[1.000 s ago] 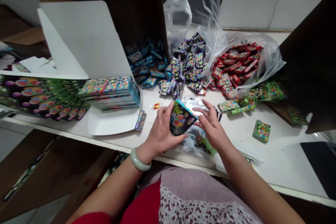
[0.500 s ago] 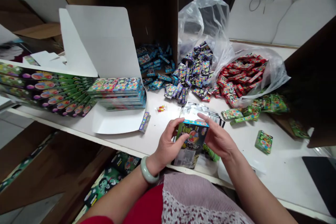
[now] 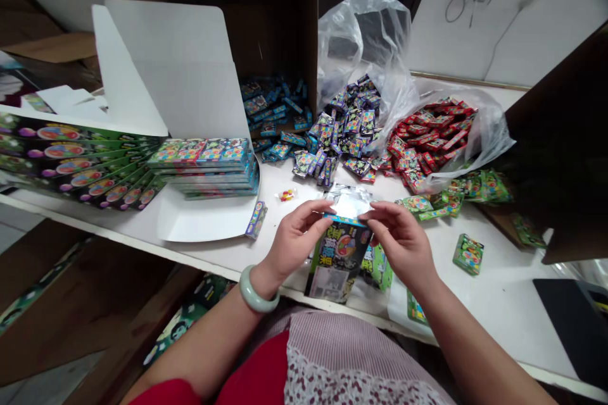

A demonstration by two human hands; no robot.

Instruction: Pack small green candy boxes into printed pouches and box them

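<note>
left hand [image 3: 289, 240], right hand [image 3: 406, 243] on black box [image 3: 339, 259], near table edge [image 3: 213, 266]

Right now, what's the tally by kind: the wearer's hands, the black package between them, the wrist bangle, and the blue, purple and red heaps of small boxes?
Hands: 2, left hand and right hand
Black package: 1
Bangle: 1
Heaps: 3, blue heap, purple heap and red heap
Total: 7
</note>
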